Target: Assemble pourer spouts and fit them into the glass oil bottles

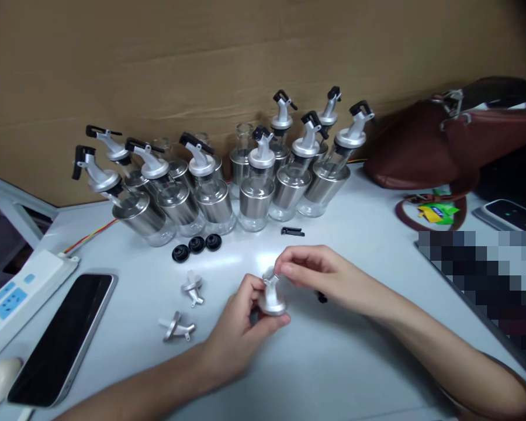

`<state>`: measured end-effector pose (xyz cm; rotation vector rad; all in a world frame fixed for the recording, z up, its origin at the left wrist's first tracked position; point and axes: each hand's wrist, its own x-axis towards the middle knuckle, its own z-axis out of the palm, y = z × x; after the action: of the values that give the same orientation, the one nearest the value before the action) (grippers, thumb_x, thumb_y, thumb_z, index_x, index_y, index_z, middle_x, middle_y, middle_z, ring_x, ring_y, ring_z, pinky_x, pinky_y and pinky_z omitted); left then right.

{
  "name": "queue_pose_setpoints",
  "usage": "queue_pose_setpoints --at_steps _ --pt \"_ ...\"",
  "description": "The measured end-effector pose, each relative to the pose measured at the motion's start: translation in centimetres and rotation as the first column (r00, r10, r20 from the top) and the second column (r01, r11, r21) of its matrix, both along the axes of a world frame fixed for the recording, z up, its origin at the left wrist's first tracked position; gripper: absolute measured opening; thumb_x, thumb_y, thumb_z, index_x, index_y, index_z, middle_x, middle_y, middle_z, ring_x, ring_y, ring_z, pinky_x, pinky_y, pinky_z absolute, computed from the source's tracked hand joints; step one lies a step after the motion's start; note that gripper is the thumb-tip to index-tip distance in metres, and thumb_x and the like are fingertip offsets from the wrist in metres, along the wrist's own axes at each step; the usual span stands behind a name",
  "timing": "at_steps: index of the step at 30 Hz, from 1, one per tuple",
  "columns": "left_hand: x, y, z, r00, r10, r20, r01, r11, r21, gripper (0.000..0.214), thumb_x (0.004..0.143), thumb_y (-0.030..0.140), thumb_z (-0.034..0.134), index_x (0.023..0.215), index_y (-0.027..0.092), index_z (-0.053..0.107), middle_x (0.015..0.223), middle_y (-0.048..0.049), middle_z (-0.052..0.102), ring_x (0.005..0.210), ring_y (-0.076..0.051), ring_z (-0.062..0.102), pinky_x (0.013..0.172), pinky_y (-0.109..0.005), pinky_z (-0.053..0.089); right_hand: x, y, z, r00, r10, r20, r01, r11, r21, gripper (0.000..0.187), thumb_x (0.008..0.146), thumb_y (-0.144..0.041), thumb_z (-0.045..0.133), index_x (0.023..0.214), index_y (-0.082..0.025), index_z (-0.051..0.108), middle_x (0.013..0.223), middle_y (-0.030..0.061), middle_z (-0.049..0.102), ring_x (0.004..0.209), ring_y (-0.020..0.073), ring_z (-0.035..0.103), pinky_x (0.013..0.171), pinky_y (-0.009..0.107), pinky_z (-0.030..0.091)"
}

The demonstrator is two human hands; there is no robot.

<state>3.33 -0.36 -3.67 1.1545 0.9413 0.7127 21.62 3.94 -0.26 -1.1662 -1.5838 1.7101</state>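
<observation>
My left hand (239, 330) is closed around a silver pour spout (272, 299), thumb and fingers on its round base, nozzle pointing up. At the nozzle's tip, the fingers of my right hand (318, 272) are pinched together; whether they hold a small part there I cannot make out. Partly hidden beneath that hand lies a small black piece (321, 297). A black lever (293, 231) rests on the table just beyond it. Left of my left hand lie two more silver spouts, an upper one (193, 287) and a lower one (177, 327). Black rubber stoppers (197, 244) sit in a row behind them.
Several glass bottles with steel sleeves (254, 202) stand along the cardboard wall (228, 58), most with spouts fitted. A phone (65, 339) and power strip (15, 298) lie at left. On the right are a brown bag (421, 140), a green-yellow packet (438, 213) and a blurred-out dark object.
</observation>
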Motion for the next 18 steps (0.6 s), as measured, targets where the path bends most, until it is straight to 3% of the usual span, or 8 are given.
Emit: queue_pose_setpoints --at_steps 5,9,12,15,18 --pt "-0.3 0.1 -0.4 0.997 -0.074 -0.017 0.075 0.995 0.067 0.032 0.079 0.036 0.068 0.079 0.021 0.04 0.073 0.0044 0.046 0.067 -0.013 0.043 0.065 -0.026 0.034 -0.1 -0.2 -0.1 1.0 0.013 -0.019 -0.012 0.999 0.053 0.019 0.082 -0.034 0.063 0.088 -0.015 0.067 0.075 0.0009 0.062 0.068 0.0136 0.052 0.063 0.026 0.04" --pt "-0.2 -0.4 -1.1 0.995 0.037 0.095 -0.054 0.983 0.178 0.035 0.082 0.035 0.07 0.096 0.024 0.041 0.097 0.0001 0.051 0.073 -0.011 0.053 0.071 -0.027 0.043 -0.2 -0.3 -0.4 0.999 -0.028 0.045 0.022 0.99 0.136 0.02 0.084 -0.034 0.06 0.083 -0.016 0.068 0.078 0.0033 0.066 0.071 0.0158 0.056 0.065 0.027 0.042" --pt "-0.2 -0.6 -1.5 0.993 -0.027 0.111 -0.004 0.964 0.266 0.038 0.083 0.029 0.07 0.111 0.029 0.043 0.109 -0.0014 0.052 0.077 -0.011 0.059 0.077 -0.029 0.048 -0.1 -0.2 -0.4 0.995 -0.047 0.093 0.028 0.982 0.188 0.02 0.085 -0.035 0.059 0.082 -0.017 0.068 0.077 0.0034 0.067 0.071 0.0165 0.056 0.065 0.028 0.043" --pt "-0.4 -0.5 -1.5 0.996 -0.087 0.004 0.081 0.951 0.3 0.026 0.087 0.021 0.064 0.11 0.028 0.055 0.106 -0.0016 0.058 0.084 -0.014 0.06 0.081 -0.03 0.048 0.8 0.4 -0.2 0.987 0.012 0.157 -0.052 0.967 0.25 0.021 0.087 -0.035 0.058 0.086 -0.018 0.07 0.083 0.0042 0.068 0.075 0.0174 0.059 0.067 0.028 0.044" --pt "-0.4 -0.3 -1.2 0.996 -0.059 -0.065 0.073 0.966 0.249 0.029 0.087 0.017 0.062 0.114 0.027 0.057 0.102 -0.0023 0.062 0.087 -0.016 0.06 0.082 -0.031 0.048 2.6 1.3 0.3 0.955 0.1 0.279 -0.176 0.948 0.264 0.022 0.088 -0.035 0.057 0.087 -0.017 0.071 0.082 0.0049 0.068 0.075 0.0179 0.059 0.068 0.029 0.045"
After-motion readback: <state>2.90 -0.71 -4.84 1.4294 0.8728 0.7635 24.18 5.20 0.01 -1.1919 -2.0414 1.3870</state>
